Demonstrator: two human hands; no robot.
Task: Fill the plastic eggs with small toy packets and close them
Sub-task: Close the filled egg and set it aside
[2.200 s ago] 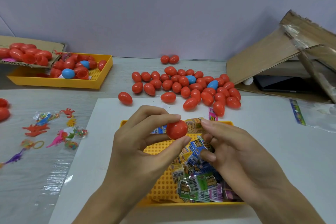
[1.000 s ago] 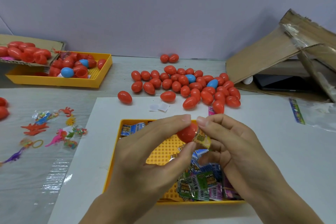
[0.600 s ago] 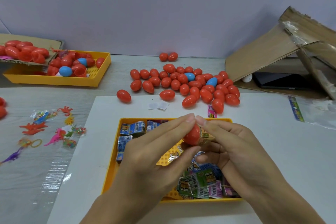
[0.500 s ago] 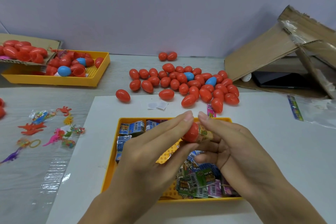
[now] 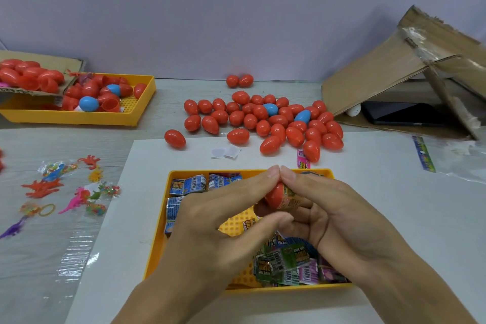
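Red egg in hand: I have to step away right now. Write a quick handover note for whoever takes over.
Left hand holds a red egg half. Right hand is pushing a packet into it; the packet still sticks out.
More packets lie in the near yellow tray under the hands.
Done: a pile of closed eggs behind the tray.
Left: seat the packet, cap this egg, then go on with the open shells in the far tray on the left.
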